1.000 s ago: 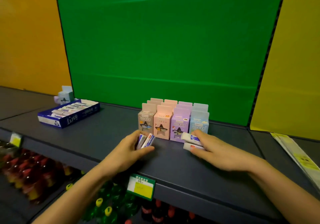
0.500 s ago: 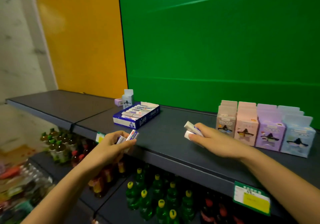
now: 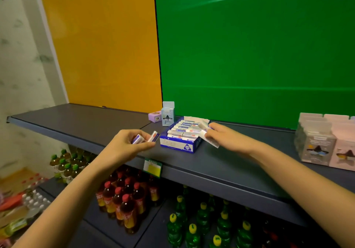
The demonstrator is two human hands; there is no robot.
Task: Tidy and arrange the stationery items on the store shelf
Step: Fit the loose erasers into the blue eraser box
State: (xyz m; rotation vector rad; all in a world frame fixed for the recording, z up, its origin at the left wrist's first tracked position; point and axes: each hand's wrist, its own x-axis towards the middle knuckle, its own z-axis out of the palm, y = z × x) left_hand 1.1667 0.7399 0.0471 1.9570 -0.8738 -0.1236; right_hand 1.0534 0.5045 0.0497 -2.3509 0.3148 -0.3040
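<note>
A blue display box (image 3: 178, 146) of white erasers in rows sits on the dark shelf (image 3: 221, 172). My left hand (image 3: 124, 147) hovers just left of the box, shut on two small erasers (image 3: 147, 137) with blue and red sleeves. My right hand (image 3: 224, 138) is at the box's right side, shut on two white erasers (image 3: 206, 134), one of them over the box's right edge. A light blue carton (image 3: 168, 114) stands upright behind the box, and a purple carton (image 3: 155, 116) lies on its side beside it.
Pastel cartons (image 3: 324, 144) stand in rows at the shelf's right end. A green and yellow price tag (image 3: 153, 167) hangs on the shelf's front edge. Bottles with red caps (image 3: 123, 201) and green bottles (image 3: 194, 226) fill the lower shelves. Yellow and green panels back the shelf.
My view has swung left from the pastel cartons to the blue box. Both hands carried their erasers leftwards; my right hand now reaches the box and my left hand is beside it.
</note>
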